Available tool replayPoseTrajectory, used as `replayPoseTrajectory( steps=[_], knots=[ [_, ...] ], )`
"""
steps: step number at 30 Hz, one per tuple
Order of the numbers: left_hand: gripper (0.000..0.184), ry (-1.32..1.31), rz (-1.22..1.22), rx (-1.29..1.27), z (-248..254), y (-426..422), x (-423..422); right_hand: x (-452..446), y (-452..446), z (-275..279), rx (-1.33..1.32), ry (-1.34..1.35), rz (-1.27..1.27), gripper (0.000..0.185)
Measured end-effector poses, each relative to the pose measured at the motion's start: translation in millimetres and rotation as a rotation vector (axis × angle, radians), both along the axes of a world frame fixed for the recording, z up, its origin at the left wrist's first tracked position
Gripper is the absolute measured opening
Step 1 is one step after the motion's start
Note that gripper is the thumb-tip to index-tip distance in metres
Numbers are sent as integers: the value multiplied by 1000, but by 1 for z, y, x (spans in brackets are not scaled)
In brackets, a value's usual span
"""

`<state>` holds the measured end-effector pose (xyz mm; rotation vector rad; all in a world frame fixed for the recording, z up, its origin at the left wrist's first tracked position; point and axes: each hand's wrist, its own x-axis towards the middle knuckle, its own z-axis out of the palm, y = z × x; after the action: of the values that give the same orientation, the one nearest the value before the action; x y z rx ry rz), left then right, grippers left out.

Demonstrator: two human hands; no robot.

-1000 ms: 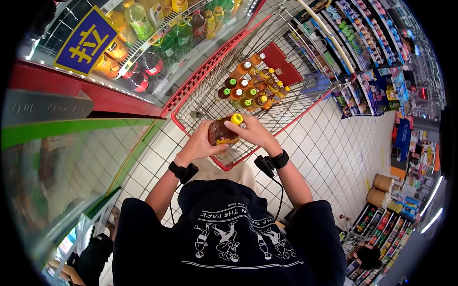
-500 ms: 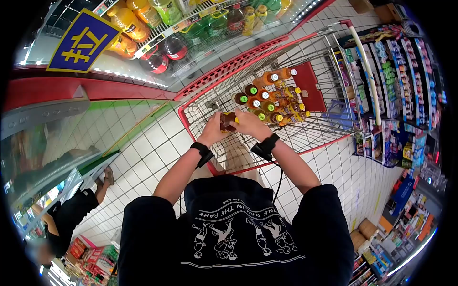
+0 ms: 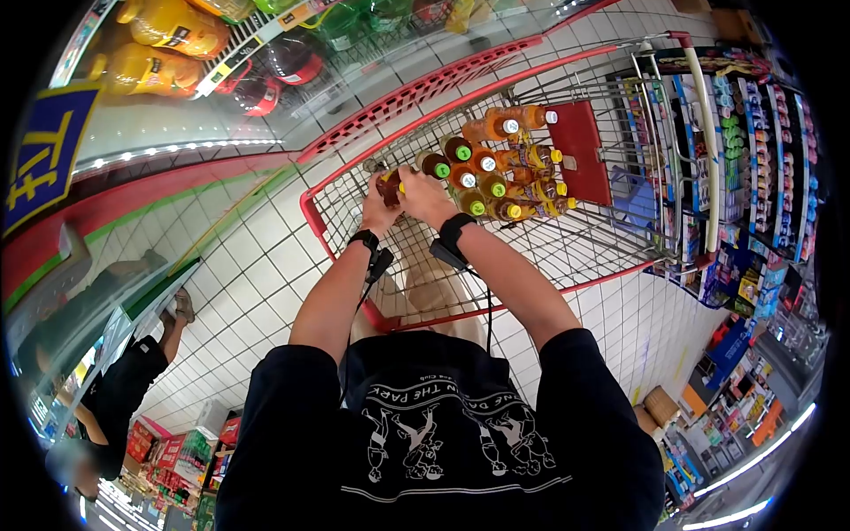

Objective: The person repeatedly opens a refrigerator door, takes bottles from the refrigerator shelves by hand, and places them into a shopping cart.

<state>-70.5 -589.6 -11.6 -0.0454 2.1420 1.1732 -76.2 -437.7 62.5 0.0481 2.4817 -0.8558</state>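
Two bare hands are holding one dark bottle point(image 3: 388, 188) between them, and we are looking down on it over the end of the shopping cart point(image 3: 312, 212) farther from the handle point(image 3: 699, 150). Across our dark shirt point(image 3: 443, 425) we are reading "IN THE PARK", upside down in this view, with "Club" in smaller letters nearby. On a blue sign point(image 3: 53, 150) at the left edge we are seeing a yellow character, 拉, turned sideways and partly cut off. The labels on the bottle and on the dozen or so other bottles point(image 3: 490, 165) in the cart are showing too small for us to read.

The bottle's yellow cap point(image 3: 402, 188) is pointing rightward, toward the other bottles; its long axis is running roughly left to right, though how steeply it is tilting we cannot tell. Our left hand point(image 3: 381, 212) is wrapping around the body, and our right hand point(image 3: 427, 196) is gripping the cap end. Whether those fingertips are pinching cap or neck is staying hidden from us. Nor are we seeing whether the bottle's base is touching the wire.
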Motion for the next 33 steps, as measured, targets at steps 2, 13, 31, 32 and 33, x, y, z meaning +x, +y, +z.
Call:
replayPoseTrajectory(
  steps=[2,13,31,32,33],
  knots=[
    [91,-10,105,107,5,5,-3,-4,-2,-5,44,-6,-13,43],
    [78,-6,160,146,-37,6,-16,0,-4,-46,-124,38,-243,39],
    [31,-65,-74,-29,58,3,-30,3,20,-9,-231,8,-257,17],
    [30,-32,-85,10,69,0,-28,0,25,-9,-263,-17,-233,13],
    [26,75,-100,16,80,-3,-25,0,26,-1,-327,-23,-313,12]
  ],
)
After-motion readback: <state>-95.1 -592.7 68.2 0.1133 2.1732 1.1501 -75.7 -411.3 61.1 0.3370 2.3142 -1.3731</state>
